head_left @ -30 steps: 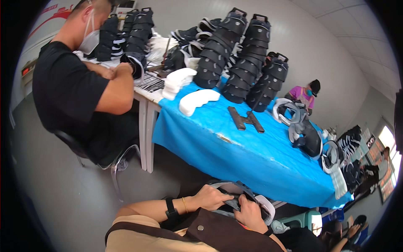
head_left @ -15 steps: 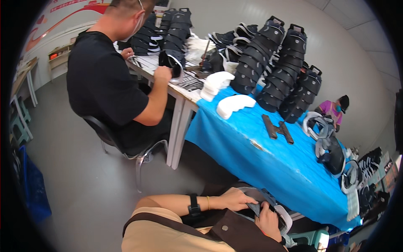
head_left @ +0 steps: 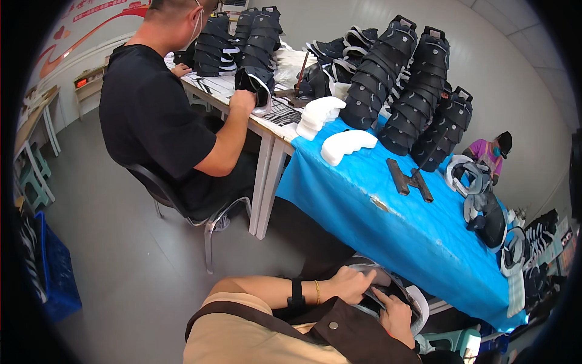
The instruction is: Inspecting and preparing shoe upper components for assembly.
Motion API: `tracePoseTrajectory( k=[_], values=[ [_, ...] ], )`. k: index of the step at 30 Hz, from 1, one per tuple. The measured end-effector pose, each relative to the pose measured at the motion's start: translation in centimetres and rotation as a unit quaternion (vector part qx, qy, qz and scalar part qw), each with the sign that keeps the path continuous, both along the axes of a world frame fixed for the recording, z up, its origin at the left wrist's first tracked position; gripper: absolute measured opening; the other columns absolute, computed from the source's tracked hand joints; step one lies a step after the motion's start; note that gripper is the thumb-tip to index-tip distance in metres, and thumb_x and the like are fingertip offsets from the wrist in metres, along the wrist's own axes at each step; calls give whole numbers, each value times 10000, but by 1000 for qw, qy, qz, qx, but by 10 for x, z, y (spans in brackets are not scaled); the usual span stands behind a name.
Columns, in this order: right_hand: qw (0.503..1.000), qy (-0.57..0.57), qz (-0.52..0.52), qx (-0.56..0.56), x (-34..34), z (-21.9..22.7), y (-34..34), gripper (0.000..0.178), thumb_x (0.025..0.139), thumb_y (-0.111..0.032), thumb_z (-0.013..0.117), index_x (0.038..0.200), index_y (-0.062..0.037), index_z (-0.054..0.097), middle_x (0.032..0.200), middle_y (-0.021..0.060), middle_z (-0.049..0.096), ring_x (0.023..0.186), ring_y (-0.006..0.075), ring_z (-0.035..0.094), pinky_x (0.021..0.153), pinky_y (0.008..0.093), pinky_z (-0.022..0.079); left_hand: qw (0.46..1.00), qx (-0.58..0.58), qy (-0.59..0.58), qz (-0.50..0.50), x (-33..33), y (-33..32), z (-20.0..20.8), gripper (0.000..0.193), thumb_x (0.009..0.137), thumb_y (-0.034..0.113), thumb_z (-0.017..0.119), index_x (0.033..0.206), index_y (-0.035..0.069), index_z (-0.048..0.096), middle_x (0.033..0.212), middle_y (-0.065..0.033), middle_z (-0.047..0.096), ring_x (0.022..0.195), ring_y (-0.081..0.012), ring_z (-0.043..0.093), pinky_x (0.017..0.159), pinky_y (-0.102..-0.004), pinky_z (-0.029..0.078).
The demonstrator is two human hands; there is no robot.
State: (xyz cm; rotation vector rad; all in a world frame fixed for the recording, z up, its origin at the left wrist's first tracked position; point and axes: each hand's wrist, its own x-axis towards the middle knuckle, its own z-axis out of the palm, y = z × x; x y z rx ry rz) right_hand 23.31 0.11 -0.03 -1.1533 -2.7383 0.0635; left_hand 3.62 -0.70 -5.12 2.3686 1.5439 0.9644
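A dark padded shell (head_left: 417, 300) with grey lining and a white rim sits low in front of me, beside the table's draped edge. My left hand (head_left: 350, 285) is closed at its left side, with the index finger stretched onto the lining. On its right side, my right hand (head_left: 395, 315) is closed over the near edge, its index finger reaching inward to the lining. The fingertips of both hands come close together there. My brown apron hides the shell's lower part.
A blue-covered table (head_left: 364, 182) holds tall stacks of black shells (head_left: 379, 73), white foam pieces (head_left: 345, 145), a dark metal H-shaped tool (head_left: 410, 181) and grey padded pieces (head_left: 467, 176). A co-worker in black (head_left: 157, 115) sits at left. A blue crate (head_left: 60, 273) stands on the floor.
My fingers have shifted from pinching the grey lining to lying on it, index fingers stretched out. The view has tilted slightly, so the scene sits a little to the right.
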Motion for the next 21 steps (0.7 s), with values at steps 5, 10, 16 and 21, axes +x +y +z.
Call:
tracePoseTrajectory(
  k=[5, 10, 16, 21],
  values=[
    [993, 96, 5, -67, 4, 0, 1, 536, 656, -56, 543, 1176, -153, 630, 704, 144, 516, 663, 319, 572, 611, 397, 441, 998, 15, 53, -12, 4, 7, -8, 323, 673, 98, 600, 962, 7, 488, 575, -148, 595, 506, -331, 603, 418, -431, 434],
    [978, 181, 14, -104, 4, 2, -3, 522, 657, -39, 514, 1158, -120, 638, 667, 154, 448, 639, 316, 504, 597, 360, 389, 992, 78, 75, -58, 0, 10, -16, 342, 694, 73, 564, 1031, 21, 555, 644, -131, 625, 535, -286, 620, 433, -380, 448],
    [943, 272, -12, -191, 1, -1, 0, 423, 659, -35, 486, 1034, -44, 681, 652, 84, 365, 656, 184, 405, 625, 280, 338, 997, -4, 50, -64, -4, 14, -11, 418, 724, 68, 530, 1134, 116, 600, 832, -84, 675, 755, -274, 651, 599, -381, 498],
    [867, 421, -5, -266, -2, -19, 1, 338, 674, -49, 454, 921, 53, 662, 767, 99, 551, 731, 172, 434, 736, 278, 345, 999, -13, -16, -50, -4, 12, -10, 499, 702, 42, 508, 1180, 148, 604, 852, -85, 670, 779, -286, 640, 640, -387, 496]
  ],
)
